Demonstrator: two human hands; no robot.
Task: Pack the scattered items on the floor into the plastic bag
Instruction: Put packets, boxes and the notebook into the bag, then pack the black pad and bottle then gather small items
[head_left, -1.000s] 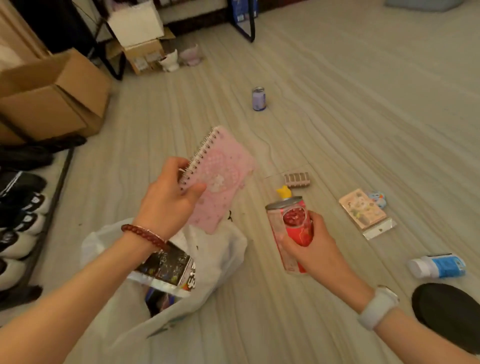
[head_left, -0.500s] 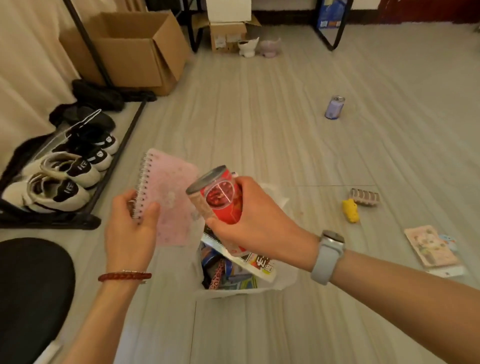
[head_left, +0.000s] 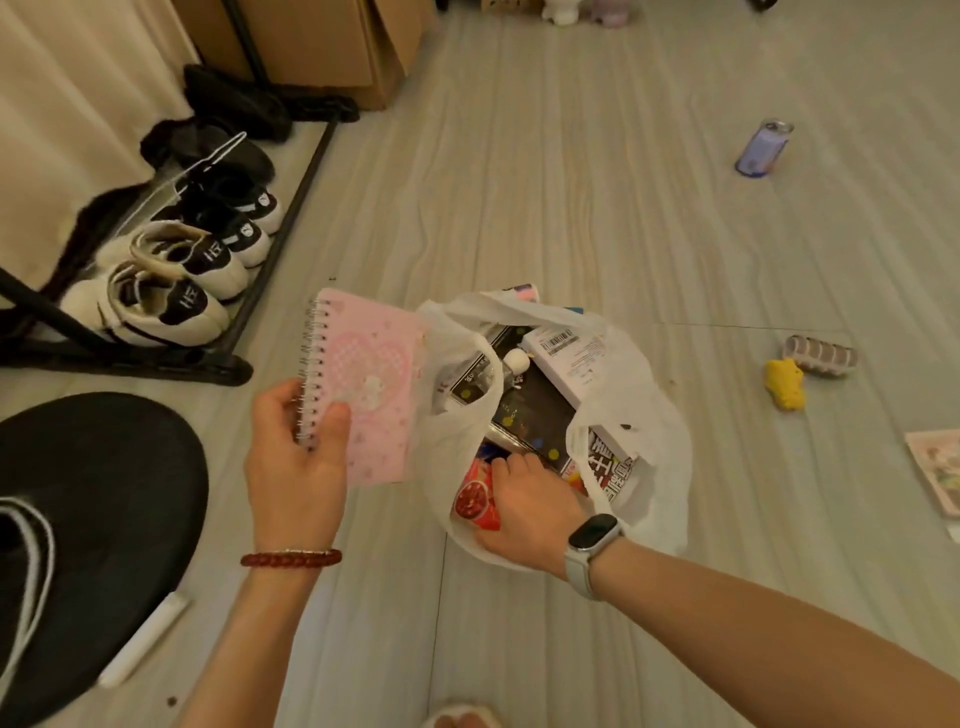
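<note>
Red can (head_left: 475, 500) going into plastic bag (head_left: 660, 447), right hand (head_left: 524, 506) fingers wrapped round it | left hand (head_left: 296, 462) fingers pinching pink spiral notebook (head_left: 369, 384) | next, likely: release can, insert notebook.

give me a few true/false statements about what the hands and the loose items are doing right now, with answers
1. The left hand holds the pink spiral notebook outside the plastic bag. True.
2. The right hand is lifting the purple can off the floor. False: the purple can stands untouched far off on the floor; the right hand is down in the bag, on the red can.
3. The yellow toy is already in the bag. False: it lies on the floor to the bag's right, beside a clear pack of small rolls.
4. A white box with a barcode label sits inside the bag. True.
</note>
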